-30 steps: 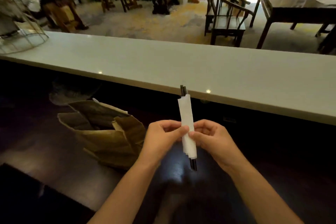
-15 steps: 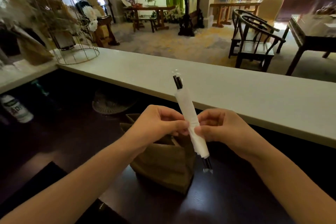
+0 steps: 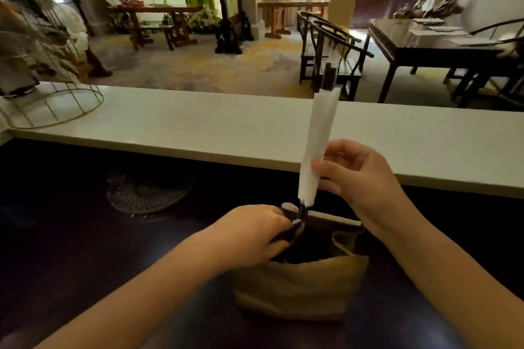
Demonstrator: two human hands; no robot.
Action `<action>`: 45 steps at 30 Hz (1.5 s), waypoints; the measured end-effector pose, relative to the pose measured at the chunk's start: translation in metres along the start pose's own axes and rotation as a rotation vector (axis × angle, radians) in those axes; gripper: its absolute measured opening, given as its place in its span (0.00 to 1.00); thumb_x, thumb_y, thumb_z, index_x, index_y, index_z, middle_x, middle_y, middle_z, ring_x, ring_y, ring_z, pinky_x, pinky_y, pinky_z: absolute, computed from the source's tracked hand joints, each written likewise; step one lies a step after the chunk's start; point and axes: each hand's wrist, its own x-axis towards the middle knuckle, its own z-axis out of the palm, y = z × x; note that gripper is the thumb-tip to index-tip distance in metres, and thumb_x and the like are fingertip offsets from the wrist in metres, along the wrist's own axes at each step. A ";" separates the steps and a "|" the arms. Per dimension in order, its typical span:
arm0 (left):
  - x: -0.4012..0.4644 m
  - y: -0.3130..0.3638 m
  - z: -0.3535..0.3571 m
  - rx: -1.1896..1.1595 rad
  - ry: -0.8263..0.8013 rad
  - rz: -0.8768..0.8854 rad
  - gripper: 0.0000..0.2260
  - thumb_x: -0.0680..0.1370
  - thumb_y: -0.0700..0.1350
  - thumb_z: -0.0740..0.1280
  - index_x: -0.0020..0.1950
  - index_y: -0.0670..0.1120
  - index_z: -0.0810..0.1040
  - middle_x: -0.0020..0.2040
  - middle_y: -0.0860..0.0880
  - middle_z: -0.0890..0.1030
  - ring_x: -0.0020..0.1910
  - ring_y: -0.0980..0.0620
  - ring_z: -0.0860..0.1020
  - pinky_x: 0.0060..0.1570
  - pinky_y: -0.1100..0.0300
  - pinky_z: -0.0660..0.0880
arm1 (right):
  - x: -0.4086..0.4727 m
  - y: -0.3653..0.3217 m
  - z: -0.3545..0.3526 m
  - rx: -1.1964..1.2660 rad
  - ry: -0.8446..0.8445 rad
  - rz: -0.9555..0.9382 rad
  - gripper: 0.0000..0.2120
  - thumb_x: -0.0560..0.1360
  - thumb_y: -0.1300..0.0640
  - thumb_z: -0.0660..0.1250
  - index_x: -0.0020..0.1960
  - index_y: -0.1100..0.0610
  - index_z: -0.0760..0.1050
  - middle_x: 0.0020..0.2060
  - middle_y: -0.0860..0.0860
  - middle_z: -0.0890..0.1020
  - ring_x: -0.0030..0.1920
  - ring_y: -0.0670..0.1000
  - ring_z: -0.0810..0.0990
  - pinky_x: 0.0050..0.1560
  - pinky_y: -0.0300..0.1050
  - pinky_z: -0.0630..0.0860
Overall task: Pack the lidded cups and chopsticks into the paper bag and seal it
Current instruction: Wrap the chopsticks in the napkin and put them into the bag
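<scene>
The person stands at a dark wooden counter (image 3: 85, 249) with a brown paper bag (image 3: 300, 289) right in front of them, upright and open at the top. Their right hand (image 3: 360, 178) pinches the wrapped chopsticks (image 3: 319, 144) between thumb and fingertips, low on the white paper sleeve, and holds the bundle nearly upright, leaning a little to the right at the top. The dark upper ends of the sticks poke out above the sleeve; the dark lower ends hang just over the bag's mouth.

The left hand (image 3: 252, 235) is at the bag's left rim, fingers curled around the edge of the paper and gripping it. The lower tips of the chopsticks sit just beside those fingers; whether they touch is hard to tell through the blur.

The inside of the bag is dark, so I cannot make out any cups in it.

Behind the dark counter runs a pale raised ledge (image 3: 198, 127), with a wire cage ornament (image 3: 48, 88) at its left end. A woven round mat (image 3: 147, 193) lies on the dark surface to the left of the bag.
</scene>
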 end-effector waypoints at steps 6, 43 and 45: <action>-0.010 -0.031 0.018 0.073 -0.085 0.050 0.40 0.68 0.63 0.66 0.74 0.49 0.56 0.76 0.48 0.58 0.74 0.50 0.57 0.72 0.55 0.56 | -0.012 0.011 0.011 -0.109 0.071 0.075 0.07 0.64 0.60 0.71 0.40 0.53 0.78 0.39 0.49 0.86 0.43 0.48 0.85 0.39 0.39 0.81; -0.019 -0.050 0.022 0.120 -0.134 -0.065 0.55 0.64 0.75 0.57 0.73 0.43 0.33 0.76 0.45 0.34 0.73 0.53 0.32 0.72 0.48 0.32 | 0.035 0.118 0.005 -0.854 -0.530 1.025 0.07 0.71 0.64 0.69 0.39 0.54 0.76 0.34 0.51 0.79 0.37 0.48 0.78 0.39 0.41 0.78; -0.021 -0.052 0.022 0.127 -0.131 -0.073 0.54 0.64 0.75 0.57 0.73 0.43 0.33 0.76 0.46 0.34 0.73 0.53 0.32 0.72 0.48 0.32 | 0.047 0.131 0.008 -0.833 -0.518 1.091 0.06 0.71 0.64 0.69 0.40 0.54 0.77 0.32 0.51 0.81 0.37 0.48 0.79 0.40 0.42 0.78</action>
